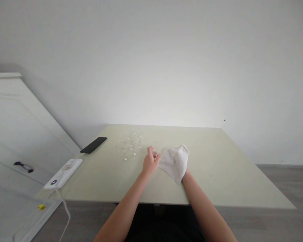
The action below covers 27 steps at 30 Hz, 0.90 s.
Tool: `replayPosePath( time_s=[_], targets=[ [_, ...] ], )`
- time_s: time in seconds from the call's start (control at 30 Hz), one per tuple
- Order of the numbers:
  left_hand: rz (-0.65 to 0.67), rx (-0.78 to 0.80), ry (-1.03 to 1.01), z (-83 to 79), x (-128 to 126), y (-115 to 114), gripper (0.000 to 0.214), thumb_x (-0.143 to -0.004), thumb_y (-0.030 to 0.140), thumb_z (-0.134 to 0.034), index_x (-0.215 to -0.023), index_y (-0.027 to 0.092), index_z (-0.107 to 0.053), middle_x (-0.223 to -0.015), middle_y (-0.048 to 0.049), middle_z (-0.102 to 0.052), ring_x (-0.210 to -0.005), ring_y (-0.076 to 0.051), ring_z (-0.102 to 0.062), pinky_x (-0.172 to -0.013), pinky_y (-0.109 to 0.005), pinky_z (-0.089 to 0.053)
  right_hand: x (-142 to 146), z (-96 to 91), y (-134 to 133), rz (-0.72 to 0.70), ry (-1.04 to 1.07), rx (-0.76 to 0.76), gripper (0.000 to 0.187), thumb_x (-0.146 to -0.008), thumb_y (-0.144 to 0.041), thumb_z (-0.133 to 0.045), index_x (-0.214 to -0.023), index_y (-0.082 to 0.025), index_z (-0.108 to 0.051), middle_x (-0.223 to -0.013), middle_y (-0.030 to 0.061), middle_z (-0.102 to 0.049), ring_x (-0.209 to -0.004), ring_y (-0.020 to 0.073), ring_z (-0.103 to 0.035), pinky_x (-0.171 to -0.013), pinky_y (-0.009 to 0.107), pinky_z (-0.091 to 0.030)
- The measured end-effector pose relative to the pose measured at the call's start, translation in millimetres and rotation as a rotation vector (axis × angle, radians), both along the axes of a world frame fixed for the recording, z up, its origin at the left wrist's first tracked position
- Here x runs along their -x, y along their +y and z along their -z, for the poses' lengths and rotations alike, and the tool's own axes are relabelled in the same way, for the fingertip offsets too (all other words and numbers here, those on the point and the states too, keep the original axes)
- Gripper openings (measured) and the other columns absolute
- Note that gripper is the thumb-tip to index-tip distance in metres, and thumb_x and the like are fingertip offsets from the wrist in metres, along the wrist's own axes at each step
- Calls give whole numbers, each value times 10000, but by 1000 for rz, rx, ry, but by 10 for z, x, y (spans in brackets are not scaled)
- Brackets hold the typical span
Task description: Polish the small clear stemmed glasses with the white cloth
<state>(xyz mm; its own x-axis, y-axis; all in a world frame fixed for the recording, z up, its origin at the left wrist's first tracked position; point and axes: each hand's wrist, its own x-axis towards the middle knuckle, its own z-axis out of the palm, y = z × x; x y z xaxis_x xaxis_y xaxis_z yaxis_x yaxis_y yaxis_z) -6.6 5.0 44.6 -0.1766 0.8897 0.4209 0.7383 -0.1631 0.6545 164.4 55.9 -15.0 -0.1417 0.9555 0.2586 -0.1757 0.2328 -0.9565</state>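
Near the middle of the table (224,181), my left hand (150,161) has its fingers closed round a clear stemmed glass (157,146), which shows only faintly. Just to its right a white cloth (175,159) drapes over my right hand (186,175) and hides its fingers. The cloth is held in that hand, and its left edge comes up close to the glass; whether the two touch I cannot tell. Left of my left hand stand several clear stemmed glasses (133,143) in a loose cluster.
A black phone-like slab (94,145) lies along the table's left edge. Nearer me sits a white power strip (63,173), its cable (67,210) hanging over the edge. A white cabinet (22,134) stands at the left, and a pale wall (171,67) rises behind the table.
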Motion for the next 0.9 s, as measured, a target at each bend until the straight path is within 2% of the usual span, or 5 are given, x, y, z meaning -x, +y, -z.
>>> replayPosePath(
  time_s=[0.17,0.27,0.47,0.73,0.9],
  targets=[
    [144,254,620,-110,-241,-4,320,-840,256,-584,-1152,203,-536,-861,-61,-678,-810,-230,-657,-752,-330,-480,12,-39,-105,32,-114,-40,549,-720,-708,-543,-931,-211,-641,-915,98,-696,-874,277,-629,-787,400,-519],
    [108,212,650,-120,-320,0,241,-869,177,-508,-1092,167,-598,-998,-114,-667,-962,-271,-618,-890,-405,-455,42,-96,-180,90,-164,-76,463,-745,-582,-633,-1018,-208,-632,-1002,82,-689,-950,262,-603,-861,379,-492],
    [161,-121,797,-62,-367,-54,382,-917,120,-400,-1270,198,-524,-1049,-86,-629,-1048,-226,-574,-1086,-452,-344,54,-102,-169,-34,-42,139,535,-888,-612,-339,-936,-169,-635,-852,79,-697,-799,239,-648,-754,372,-530],
    [286,274,779,-178,-288,94,219,-884,340,-572,-990,167,-653,-744,-45,-666,-728,-184,-641,-735,-283,-488,-19,-202,-357,181,-430,-310,401,-758,-462,-657,-1052,-195,-607,-1018,94,-646,-956,254,-580,-884,401,-463],
    [256,73,794,-87,-486,52,300,-965,215,-380,-1227,165,-517,-1067,-113,-647,-1077,-220,-587,-967,-377,-423,-58,-99,-195,166,-132,51,384,-831,-554,-471,-866,-203,-622,-722,32,-646,-676,223,-594,-639,363,-505]
  ],
)
